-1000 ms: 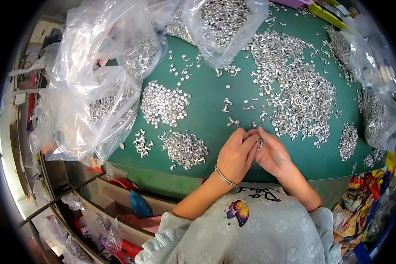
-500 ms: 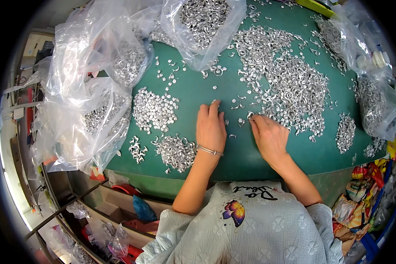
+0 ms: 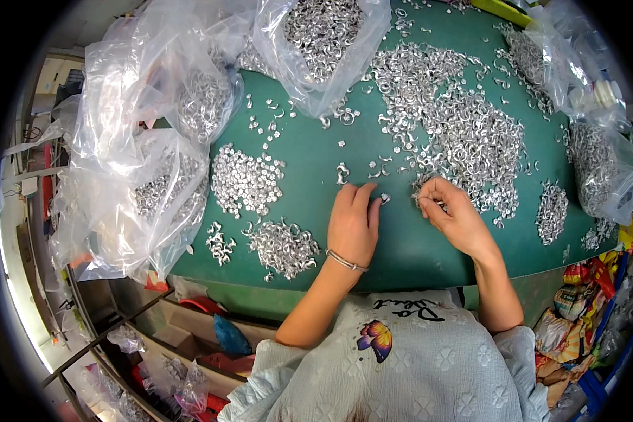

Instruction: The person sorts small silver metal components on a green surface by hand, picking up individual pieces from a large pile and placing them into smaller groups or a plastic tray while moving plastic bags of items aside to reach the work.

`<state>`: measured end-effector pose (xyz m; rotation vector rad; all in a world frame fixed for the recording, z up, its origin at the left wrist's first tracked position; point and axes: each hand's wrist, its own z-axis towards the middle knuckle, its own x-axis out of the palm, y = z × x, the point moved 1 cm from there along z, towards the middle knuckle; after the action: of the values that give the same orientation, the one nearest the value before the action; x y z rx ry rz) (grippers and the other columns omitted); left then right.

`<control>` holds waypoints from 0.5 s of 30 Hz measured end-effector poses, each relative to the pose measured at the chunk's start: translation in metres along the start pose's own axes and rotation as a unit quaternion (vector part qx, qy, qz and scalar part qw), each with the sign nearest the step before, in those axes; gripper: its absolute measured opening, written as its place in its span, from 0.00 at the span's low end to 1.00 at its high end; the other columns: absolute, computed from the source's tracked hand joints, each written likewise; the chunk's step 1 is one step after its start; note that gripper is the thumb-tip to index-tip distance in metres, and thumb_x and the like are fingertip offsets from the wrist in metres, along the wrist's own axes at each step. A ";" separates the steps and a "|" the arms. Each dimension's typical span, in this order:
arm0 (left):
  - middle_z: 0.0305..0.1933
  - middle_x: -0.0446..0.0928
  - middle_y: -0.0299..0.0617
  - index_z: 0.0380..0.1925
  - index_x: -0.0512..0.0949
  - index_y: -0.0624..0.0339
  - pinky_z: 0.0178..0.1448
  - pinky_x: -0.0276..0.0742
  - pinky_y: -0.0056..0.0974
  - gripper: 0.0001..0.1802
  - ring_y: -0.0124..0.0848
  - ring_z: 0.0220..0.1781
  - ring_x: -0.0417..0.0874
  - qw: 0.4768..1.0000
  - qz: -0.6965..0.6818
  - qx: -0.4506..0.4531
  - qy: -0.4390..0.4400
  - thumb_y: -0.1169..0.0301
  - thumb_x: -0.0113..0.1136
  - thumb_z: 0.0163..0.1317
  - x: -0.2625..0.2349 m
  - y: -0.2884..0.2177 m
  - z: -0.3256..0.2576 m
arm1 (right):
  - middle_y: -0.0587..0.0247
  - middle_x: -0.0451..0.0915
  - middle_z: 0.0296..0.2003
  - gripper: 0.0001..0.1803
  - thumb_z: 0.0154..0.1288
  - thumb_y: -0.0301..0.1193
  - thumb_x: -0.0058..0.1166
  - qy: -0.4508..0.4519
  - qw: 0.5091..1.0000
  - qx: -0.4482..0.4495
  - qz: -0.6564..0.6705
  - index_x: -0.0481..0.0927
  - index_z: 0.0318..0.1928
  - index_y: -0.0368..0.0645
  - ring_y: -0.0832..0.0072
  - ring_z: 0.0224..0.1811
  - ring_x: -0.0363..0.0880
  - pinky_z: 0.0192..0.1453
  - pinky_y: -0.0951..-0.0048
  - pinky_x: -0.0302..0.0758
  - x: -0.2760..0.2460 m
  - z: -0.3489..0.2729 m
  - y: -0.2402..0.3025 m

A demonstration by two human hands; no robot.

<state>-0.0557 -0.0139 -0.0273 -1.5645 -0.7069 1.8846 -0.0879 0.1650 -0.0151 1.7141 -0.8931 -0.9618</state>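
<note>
On the green tabletop, my left hand (image 3: 354, 224) has its fingers bent and close together. At its thumb and index tips is a small silver metal piece (image 3: 385, 199). Just beyond these fingers lies a curved silver piece (image 3: 342, 173). My right hand (image 3: 458, 216) is closed in a pinch at the near left edge of a large pile of curved silver metal pieces (image 3: 475, 133). Its fingertips overlap bits of the pile, so what is between them cannot be made out. A few loose pieces (image 3: 380, 167) lie between the pile and the left hand.
Left of my hands are a heap of small flower-like silver pieces (image 3: 246, 179) and a heap of curved ones (image 3: 283, 247). Clear plastic bags of metal parts (image 3: 320, 91) stand at the far side, left and right (image 3: 598, 169). A small heap (image 3: 552, 211) sits at right.
My left hand has drawn back and rightward, leaving a curved piece uncovered and reaching a small silver piece. My right hand has moved right to the pile's edge, its fingers curling more.
</note>
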 end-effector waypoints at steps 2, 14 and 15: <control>0.30 0.67 0.46 0.41 0.74 0.64 0.35 0.70 0.40 0.14 0.40 0.30 0.72 1.000 -0.003 -0.017 0.001 0.79 0.59 0.53 -0.003 0.003 -0.001 | 0.65 0.72 0.23 0.04 0.63 0.23 0.44 0.030 0.982 0.092 0.160 0.73 0.36 0.39 0.85 0.15 0.61 0.16 0.84 0.55 -0.008 0.001 0.011; 0.32 0.68 0.45 0.37 0.75 0.63 0.39 0.67 0.42 0.11 0.42 0.36 0.70 0.998 0.041 0.050 0.023 0.78 0.58 0.51 0.003 0.004 -0.005 | 0.67 0.70 0.22 0.15 0.69 0.35 0.43 -0.091 0.904 0.067 0.413 0.74 0.30 0.38 0.81 0.17 0.62 0.18 0.83 0.56 -0.040 -0.014 -0.013; 0.32 0.68 0.45 0.37 0.75 0.63 0.39 0.67 0.42 0.11 0.42 0.35 0.70 0.998 0.040 0.048 0.021 0.78 0.58 0.51 0.001 0.004 -0.004 | 0.69 0.69 0.21 0.17 0.70 0.36 0.42 -0.077 0.914 0.042 0.396 0.74 0.28 0.39 0.82 0.16 0.61 0.18 0.83 0.55 -0.046 -0.018 -0.020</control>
<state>-0.0522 -0.0163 -0.0315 -1.5888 -0.5350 1.9079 -0.0884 0.2178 -0.0201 1.1575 -1.5845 -0.5042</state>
